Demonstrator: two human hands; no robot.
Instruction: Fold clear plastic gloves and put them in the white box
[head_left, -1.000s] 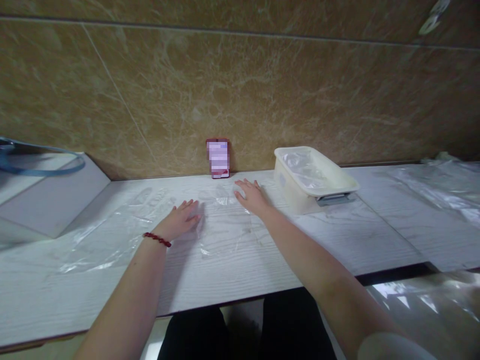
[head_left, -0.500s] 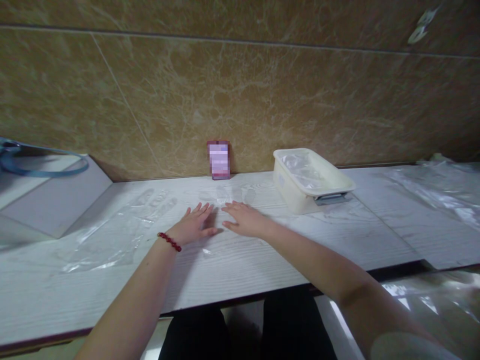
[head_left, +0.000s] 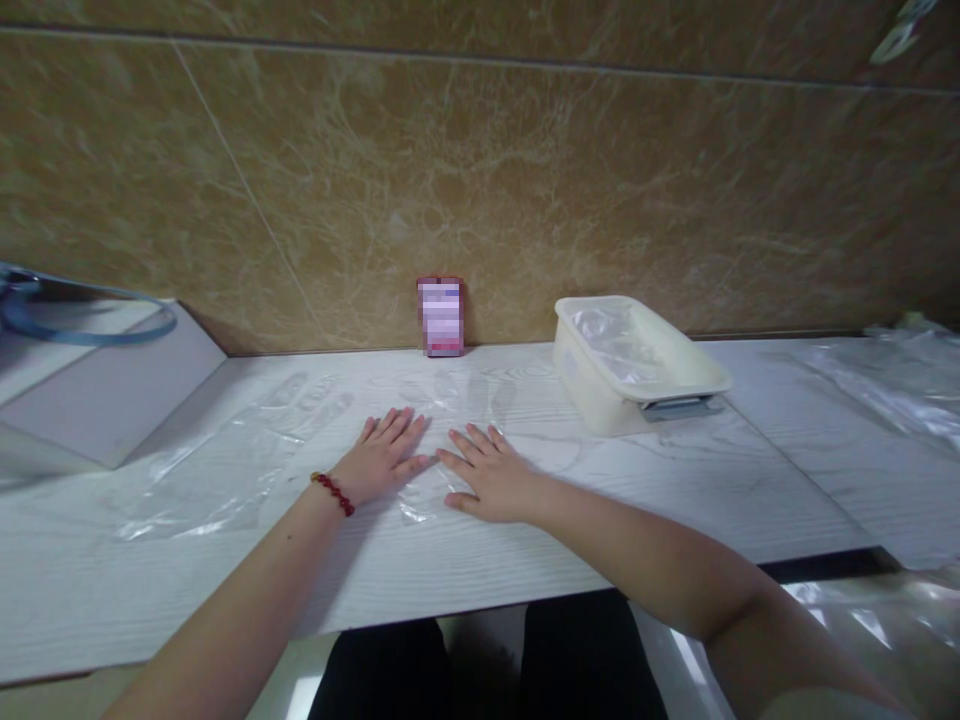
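Observation:
My left hand (head_left: 386, 458), with a red bead bracelet at the wrist, lies flat with fingers spread. It presses on a thin clear plastic glove (head_left: 456, 395) spread on the white wood-grain table (head_left: 480, 572). Beside it my right hand (head_left: 491, 478) rests palm down on the same film, fingers apart. Finger-like shapes of the film show beyond both hands; its middle is partly covered by them. A second clear plastic glove (head_left: 217, 475) lies flattened to the left, apart from my hands.
A phone (head_left: 442, 320) leans against the brown tiled wall. To the right stands a cream plastic bin (head_left: 596, 395) holding clear film. More clear plastic (head_left: 900, 370) lies at far right. A white box (head_left: 150, 390) with a blue strap (head_left: 97, 338) sits at left.
My right hand has slid toward me over the film and its fingers have spread. My left hand has shifted slightly nearer and lies flatter. The view has tilted slightly.

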